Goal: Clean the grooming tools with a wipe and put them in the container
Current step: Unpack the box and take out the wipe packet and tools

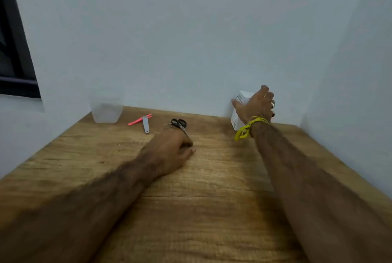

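Two bare forearms come in from the near edge over a wooden table (212, 209). The left hand (171, 152) rests on the wood mid-table, fingers loosely curled, knuckles up — the blade end of the black-handled scissors (179, 124) runs under or against its far side; whether the fingers actually pinch the blade, cannot tell. The right hand (255, 104) reaches to the far right corner, thumb spread on the left face of a white box (238, 112), fingers curving over its top and right side — it grips the box. A yellow band (248, 128) is tied at that wrist, rings show on the fingers.

Tools lie in a loose row at the far side: a silver nail clipper (145, 124) left of the scissors, a pink file or stick (139, 120) crossing just behind the clipper, touching or nearly so. The clear plastic container (106, 112) stands upright further left, against the wall (191, 40), well apart from both hands. A dark window frame (14, 50) sits at the far left. The frame is blurry.
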Motion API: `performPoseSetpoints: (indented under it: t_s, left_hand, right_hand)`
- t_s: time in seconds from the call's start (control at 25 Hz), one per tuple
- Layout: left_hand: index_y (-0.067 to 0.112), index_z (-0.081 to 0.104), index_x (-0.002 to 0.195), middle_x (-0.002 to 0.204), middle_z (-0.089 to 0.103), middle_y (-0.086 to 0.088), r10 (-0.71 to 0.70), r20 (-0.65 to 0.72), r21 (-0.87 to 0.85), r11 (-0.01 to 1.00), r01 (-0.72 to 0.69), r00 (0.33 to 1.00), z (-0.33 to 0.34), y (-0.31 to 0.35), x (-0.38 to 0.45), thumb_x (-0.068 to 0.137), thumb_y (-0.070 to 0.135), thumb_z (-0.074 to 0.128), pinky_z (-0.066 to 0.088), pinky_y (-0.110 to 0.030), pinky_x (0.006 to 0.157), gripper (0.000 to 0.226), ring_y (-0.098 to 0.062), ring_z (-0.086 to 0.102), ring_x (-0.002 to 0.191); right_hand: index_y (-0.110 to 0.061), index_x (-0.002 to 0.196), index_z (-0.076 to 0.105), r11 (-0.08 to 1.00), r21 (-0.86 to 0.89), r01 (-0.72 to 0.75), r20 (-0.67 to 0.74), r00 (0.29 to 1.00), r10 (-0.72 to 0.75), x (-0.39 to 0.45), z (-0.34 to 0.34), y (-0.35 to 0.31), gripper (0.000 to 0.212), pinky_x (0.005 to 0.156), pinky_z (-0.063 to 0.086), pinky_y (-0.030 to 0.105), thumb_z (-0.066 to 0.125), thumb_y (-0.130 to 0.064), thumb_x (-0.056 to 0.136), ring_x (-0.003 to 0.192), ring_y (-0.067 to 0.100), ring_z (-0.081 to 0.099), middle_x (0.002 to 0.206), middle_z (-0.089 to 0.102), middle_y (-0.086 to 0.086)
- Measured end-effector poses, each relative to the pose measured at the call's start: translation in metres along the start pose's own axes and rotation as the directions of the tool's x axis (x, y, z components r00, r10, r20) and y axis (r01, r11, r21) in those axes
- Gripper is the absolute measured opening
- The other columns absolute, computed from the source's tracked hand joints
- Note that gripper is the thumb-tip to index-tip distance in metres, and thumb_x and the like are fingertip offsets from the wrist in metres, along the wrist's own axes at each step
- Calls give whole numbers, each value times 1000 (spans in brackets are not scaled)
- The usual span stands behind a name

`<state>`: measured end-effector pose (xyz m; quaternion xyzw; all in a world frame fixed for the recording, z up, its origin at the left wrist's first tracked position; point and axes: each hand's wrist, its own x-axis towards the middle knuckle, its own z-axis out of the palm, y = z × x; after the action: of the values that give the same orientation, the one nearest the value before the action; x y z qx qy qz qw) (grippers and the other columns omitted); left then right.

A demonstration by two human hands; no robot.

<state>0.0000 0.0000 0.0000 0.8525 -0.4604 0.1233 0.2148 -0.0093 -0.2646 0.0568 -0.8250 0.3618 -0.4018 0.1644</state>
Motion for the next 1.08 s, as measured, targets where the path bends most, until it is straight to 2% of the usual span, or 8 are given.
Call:
performPoseSetpoints:
  t_s: [0.12, 0.28, 0.4, 0.52, 0.6, 0.72, 0.84, 1.08]
  left_hand:
    - [24, 72, 118, 119, 72, 5, -42, -66, -44, 998, 40, 997, 4, -4, 0, 94, 42, 61, 51, -36, 96, 32, -13, 63, 111]
    - [26, 41, 151, 146, 55, 0, -113, -241, -163, 984, 74, 964, -1, -1, -3, 87, 48, 71, 39, -39, 112, 74, -19, 47, 135]
    - [27, 20, 158, 158, 38, 2, -157, -274, -354, 934, 53, 949, 2, 9, -7, 72, 56, 82, 35, -39, 115, 110, -17, 37, 143]
    - [27, 13, 158, 153, 41, 5, -229, -237, -544, 837, 67, 944, 6, 23, -8, 54, 66, 80, 39, -22, 102, 129, -11, 43, 135]
    - [27, 28, 152, 136, 56, 13, -208, -286, -569, 823, 9, 935, 6, 29, -9, 54, 59, 81, 49, -18, 89, 117, -2, 56, 117]
    - [29, 46, 136, 120, 64, 16, -182, -351, -551, 833, -46, 919, 1, 31, -10, 58, 44, 87, 58, -36, 85, 89, -1, 62, 108]
    - [24, 46, 137, 124, 62, 12, -124, -417, -457, 885, -90, 901, -5, 24, -11, 63, 44, 83, 55, -34, 90, 86, -3, 59, 112]
    - [22, 45, 135, 125, 60, 7, -154, -436, -461, 884, -74, 887, -4, 16, -10, 63, 22, 92, 54, -39, 92, 86, -11, 57, 115]
  right_hand:
    - [-8, 137, 30, 993, 100, -59, 46, 997, 55, -1, -2, -4, 75, 90, 44, 51, 70, -34, 79, 119, 42, 49, 131, 46, 16]
    - [-17, 134, 37, 964, 236, 120, -45, 993, -113, -49, -15, -19, 73, 90, 47, 45, 69, -35, 71, 114, 36, 53, 127, 52, 9]
    - [-24, 130, 37, 904, 328, 275, -28, 959, -282, -105, -35, -28, 72, 85, 48, 37, 66, -42, 67, 110, 28, 54, 122, 54, 3]
    - [-27, 127, 37, 855, 408, 320, 17, 934, -357, -143, -54, -38, 71, 80, 49, 33, 65, -48, 66, 106, 21, 55, 118, 54, -3]
    - [-28, 127, 39, 845, 416, 335, 38, 922, -385, -152, -62, -43, 67, 79, 49, 33, 66, -46, 68, 105, 18, 54, 116, 53, -5]
    - [-27, 121, 44, 857, 434, 278, 108, 928, -356, -151, -68, -47, 56, 77, 45, 30, 68, -46, 74, 101, 16, 54, 111, 52, -6]
    - [-25, 117, 48, 837, 479, 266, 137, 919, -370, -147, -72, -49, 51, 74, 50, 32, 68, -52, 78, 93, 16, 58, 106, 58, -4]
    - [-25, 119, 56, 791, 522, 318, 224, 844, -487, -134, -78, -42, 45, 81, 56, 37, 71, -34, 77, 95, 14, 61, 112, 61, -4]
